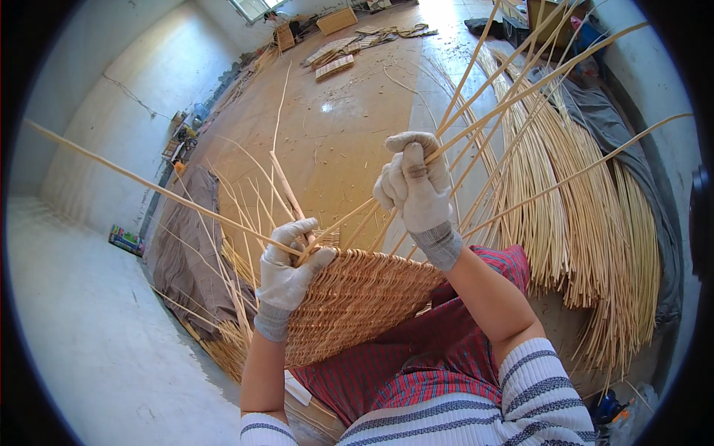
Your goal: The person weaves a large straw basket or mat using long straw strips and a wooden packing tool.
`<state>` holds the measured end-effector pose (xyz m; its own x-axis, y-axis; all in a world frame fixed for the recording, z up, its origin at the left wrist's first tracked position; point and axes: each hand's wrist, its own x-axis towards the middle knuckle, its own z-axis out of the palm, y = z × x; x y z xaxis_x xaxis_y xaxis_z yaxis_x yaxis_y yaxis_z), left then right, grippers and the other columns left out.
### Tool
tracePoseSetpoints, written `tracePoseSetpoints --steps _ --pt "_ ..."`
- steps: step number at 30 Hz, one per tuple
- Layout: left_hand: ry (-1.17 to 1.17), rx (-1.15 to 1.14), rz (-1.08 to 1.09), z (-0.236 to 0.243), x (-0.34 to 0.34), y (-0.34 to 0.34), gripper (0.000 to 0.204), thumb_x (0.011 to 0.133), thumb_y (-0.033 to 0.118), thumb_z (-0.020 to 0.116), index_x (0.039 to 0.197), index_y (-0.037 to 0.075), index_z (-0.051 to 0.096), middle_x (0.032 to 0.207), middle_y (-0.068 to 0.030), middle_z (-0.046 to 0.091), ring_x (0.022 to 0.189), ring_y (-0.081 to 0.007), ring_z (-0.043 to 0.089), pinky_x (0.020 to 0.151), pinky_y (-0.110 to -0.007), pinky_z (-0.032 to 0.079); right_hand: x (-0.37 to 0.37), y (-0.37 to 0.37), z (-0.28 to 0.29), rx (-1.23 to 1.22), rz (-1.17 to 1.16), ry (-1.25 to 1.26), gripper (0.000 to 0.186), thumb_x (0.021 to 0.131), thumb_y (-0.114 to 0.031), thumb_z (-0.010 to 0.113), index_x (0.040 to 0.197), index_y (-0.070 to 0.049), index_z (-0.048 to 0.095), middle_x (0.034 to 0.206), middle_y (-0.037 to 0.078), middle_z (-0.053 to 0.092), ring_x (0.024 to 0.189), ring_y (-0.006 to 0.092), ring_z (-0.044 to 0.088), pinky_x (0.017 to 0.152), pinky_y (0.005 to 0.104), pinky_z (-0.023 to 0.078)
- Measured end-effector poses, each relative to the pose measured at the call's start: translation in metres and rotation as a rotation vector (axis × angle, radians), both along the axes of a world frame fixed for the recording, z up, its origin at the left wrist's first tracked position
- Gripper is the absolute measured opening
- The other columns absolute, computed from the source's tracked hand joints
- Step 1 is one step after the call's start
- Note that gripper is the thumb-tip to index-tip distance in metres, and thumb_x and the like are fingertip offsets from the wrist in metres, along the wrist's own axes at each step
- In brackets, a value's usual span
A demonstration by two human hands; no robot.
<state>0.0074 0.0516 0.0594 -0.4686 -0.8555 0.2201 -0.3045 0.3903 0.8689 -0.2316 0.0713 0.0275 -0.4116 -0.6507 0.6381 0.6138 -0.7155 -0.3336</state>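
Note:
A woven wicker panel rests over a red striped cloth on my lap, with long pale rods standing up from its top edge. My left hand in a white knit glove grips the panel's upper left corner, where a thicker stick and a long bent rod meet. My right hand, gloved the same way and raised above the panel's right side, is closed around a pale rod that runs up toward the top right.
Large bundles of peeled rods lie on grey cloth at the right. A grey-brown covering with more rods is at the left beside a white wall. Flat woven pieces and scraps lie on the tiled floor further off.

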Motion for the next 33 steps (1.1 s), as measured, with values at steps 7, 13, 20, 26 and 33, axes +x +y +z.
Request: tracePoseSetpoints --steps 7,13,20,26,33 --pt "0.051 -0.060 -0.026 0.007 -0.009 0.001 0.044 0.078 0.010 0.086 0.116 0.002 0.064 0.110 -0.0062 0.060 0.093 -0.0108 0.058 0.081 -0.027 0.051 0.001 0.002 -0.017 -0.024 0.021 -0.036 0.024 0.110 -0.028 0.041 0.117 -0.007 0.052 0.055 -0.005 0.032 0.045 0.0061 0.023 0.042 0.0269 0.028" --pt "-0.189 -0.229 -0.416 0.023 0.002 -0.030 0.026 0.085 0.015 0.079 0.101 0.002 0.064 0.108 -0.0092 0.058 0.097 -0.0161 0.056 0.083 -0.032 0.048 -0.001 0.004 -0.017 -0.015 0.007 -0.039 0.026 0.109 -0.029 0.041 0.117 -0.007 0.051 0.055 -0.004 0.031 0.044 0.0064 0.023 0.042 0.0271 0.028" --pt "-0.252 -0.173 -0.562 0.031 0.001 -0.034 0.034 0.106 0.031 0.049 0.098 0.001 0.063 0.096 -0.0075 0.052 0.084 -0.0156 0.050 0.077 -0.031 0.045 -0.006 0.005 -0.014 -0.007 0.101 -0.103 0.026 0.110 -0.028 0.040 0.117 -0.006 0.052 0.054 -0.005 0.029 0.043 0.0068 0.022 0.042 0.0279 0.027" --pt "-0.228 -0.080 -0.529 0.034 -0.002 -0.030 0.031 0.105 0.027 0.048 0.096 0.001 0.062 0.094 -0.0073 0.051 0.084 -0.0156 0.049 0.078 -0.031 0.043 -0.014 0.000 0.015 0.138 0.127 -0.063 0.029 0.110 -0.030 0.040 0.118 -0.007 0.055 0.056 -0.005 0.028 0.044 0.0077 0.025 0.043 0.0280 0.030" --pt "-0.262 -0.046 -0.588 0.043 -0.007 -0.037 0.031 0.105 0.027 0.050 0.095 0.000 0.062 0.091 -0.0059 0.050 0.081 -0.0150 0.048 0.077 -0.030 0.042 -0.037 0.012 0.019 0.084 0.279 -0.278 0.027 0.109 -0.030 0.045 0.117 -0.006 0.055 0.055 -0.005 0.027 0.044 0.0083 0.027 0.045 0.0299 0.035"
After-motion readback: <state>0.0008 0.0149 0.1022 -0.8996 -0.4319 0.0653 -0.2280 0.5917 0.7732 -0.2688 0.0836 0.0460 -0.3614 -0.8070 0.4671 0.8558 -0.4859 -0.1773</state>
